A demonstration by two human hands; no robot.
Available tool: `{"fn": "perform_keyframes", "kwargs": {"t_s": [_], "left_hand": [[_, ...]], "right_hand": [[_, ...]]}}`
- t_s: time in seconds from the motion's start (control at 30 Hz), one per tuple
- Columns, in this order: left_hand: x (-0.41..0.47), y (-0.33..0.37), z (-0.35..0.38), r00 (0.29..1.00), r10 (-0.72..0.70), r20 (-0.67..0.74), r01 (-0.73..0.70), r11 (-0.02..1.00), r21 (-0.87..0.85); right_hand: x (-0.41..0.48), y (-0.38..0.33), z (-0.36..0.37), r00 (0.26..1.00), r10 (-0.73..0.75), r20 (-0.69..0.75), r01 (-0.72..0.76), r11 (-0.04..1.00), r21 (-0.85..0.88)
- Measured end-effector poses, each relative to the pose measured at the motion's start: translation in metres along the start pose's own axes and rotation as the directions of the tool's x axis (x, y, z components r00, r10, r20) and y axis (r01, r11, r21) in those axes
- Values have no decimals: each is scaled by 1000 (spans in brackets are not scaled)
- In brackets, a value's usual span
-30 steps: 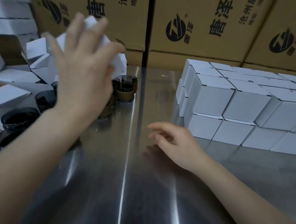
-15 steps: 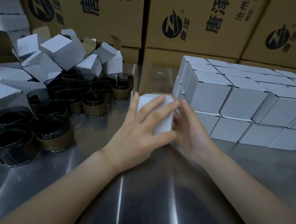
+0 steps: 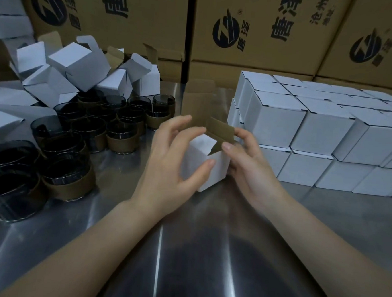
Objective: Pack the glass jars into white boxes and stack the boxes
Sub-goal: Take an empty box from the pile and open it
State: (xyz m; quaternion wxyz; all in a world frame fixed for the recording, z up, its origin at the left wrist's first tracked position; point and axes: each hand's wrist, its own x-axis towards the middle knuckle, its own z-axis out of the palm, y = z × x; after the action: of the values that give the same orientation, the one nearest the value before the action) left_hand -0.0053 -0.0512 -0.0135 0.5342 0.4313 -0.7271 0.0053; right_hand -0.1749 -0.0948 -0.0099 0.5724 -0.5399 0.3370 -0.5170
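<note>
A white box (image 3: 220, 171) stands on the steel table (image 3: 183, 251) between both hands: the left hand (image 3: 165, 169) curls round its left side, thumb on the front face, while the right hand (image 3: 249, 170) pinches its open brown flap (image 3: 221, 131)

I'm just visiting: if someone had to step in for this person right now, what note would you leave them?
Left hand grips a white box; right hand pinches its open flap.
Whether a jar is inside cannot be seen.
Jars stand at the left, with open boxes piled behind them.
Done: closed boxes are stacked two high at the right.
Left: fill and close this box, stack it, then pack the other jars.
</note>
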Motion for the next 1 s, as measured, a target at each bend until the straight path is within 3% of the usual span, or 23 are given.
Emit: {"fn": "perform_keyframes", "kwargs": {"t_s": [0.13,0.27,0.43,0.6,0.77,1.0], "left_hand": [[2,-2,0,996,-76,47,74,996,42],[2,-5,3,996,-43,83,34,994,105],[2,-9,6,993,-66,96,54,991,121],[2,-9,5,997,-63,33,60,995,82],[6,-8,1,997,-74,-24,75,997,26],[7,-6,0,972,-198,-125,192,980,-58]], "right_hand": [[0,0,2,992,-4,-124,-11,993,-121],[-3,-1,7,982,-80,-168,45,978,-202],[-6,-1,12,966,-218,-137,160,925,-346],[-10,-3,14,945,-328,-21,268,807,-526],[-9,-3,11,942,-334,0,272,766,-582],[-10,-4,14,921,-388,3,307,722,-620]]}}
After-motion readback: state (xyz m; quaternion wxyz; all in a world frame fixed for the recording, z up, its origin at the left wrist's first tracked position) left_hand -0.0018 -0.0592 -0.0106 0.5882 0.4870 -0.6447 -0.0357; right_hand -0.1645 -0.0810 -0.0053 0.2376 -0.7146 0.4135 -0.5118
